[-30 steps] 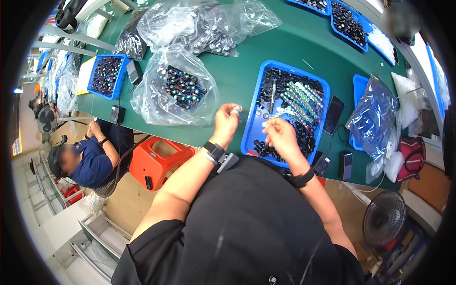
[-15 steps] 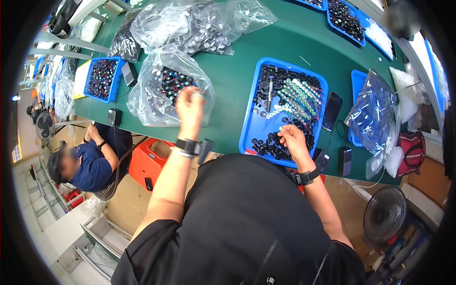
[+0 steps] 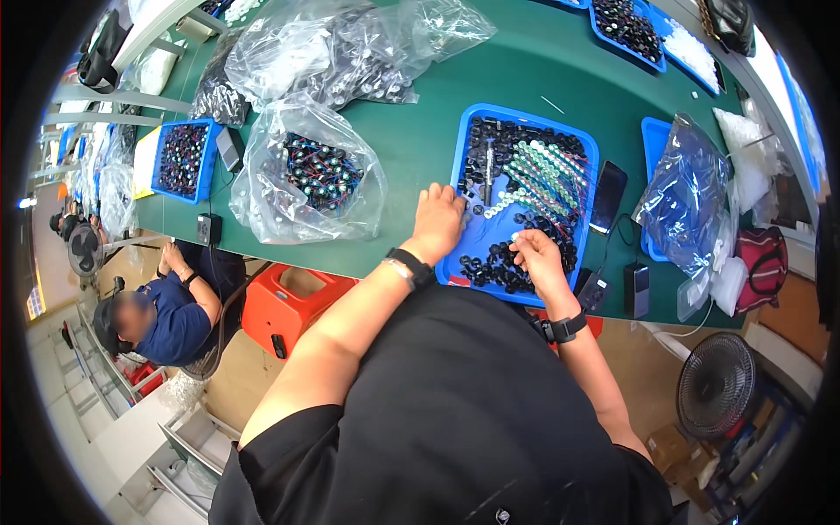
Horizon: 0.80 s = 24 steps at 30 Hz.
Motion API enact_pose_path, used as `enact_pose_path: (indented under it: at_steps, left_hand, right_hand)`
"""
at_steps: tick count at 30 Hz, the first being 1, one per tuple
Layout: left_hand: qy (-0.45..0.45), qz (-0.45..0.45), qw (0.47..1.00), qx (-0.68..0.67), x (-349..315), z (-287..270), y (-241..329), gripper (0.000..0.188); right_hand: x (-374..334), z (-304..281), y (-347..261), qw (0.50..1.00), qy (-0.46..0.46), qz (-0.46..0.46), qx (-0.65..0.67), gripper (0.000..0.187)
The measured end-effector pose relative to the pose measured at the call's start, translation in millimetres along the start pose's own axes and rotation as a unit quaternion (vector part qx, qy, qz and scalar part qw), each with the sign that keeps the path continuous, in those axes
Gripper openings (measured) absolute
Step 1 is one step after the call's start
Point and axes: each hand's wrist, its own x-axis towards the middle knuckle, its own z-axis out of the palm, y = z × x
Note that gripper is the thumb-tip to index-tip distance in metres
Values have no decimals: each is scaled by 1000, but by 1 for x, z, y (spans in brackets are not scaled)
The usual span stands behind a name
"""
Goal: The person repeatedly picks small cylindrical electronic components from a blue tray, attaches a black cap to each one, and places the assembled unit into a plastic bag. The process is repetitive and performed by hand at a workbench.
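Our left hand (image 3: pixel 437 223), over the clear bag of parts (image 3: pixel 308 179) half a second ago, now rests at the blue tray (image 3: pixel 525 206) edge on the green tabletop (image 3: pixel 420 122), fingers loosely curled. Our right hand (image 3: pixel 538 262) stays inside, fingers pinching a small pale part (image 3: pixel 514 236).

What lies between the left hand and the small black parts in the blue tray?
Nothing visible does. The left hand rests at the blue tray's left rim, and the black parts lie open just beside it. The right hand works apart, further right.
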Motion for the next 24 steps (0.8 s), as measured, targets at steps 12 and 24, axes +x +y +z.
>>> enact_pose_path:
  at_steps: [12, 24]
  left_hand:
    - [24, -13, 1000, -10, 1, 20, 1, 15]
    - [-26, 90, 994, 49, 4, 32, -2, 15]
  right_hand:
    - [0, -5, -3, 1000, 4, -2, 29, 13]
    - [-2, -6, -7, 1000, -8, 2, 22, 12]
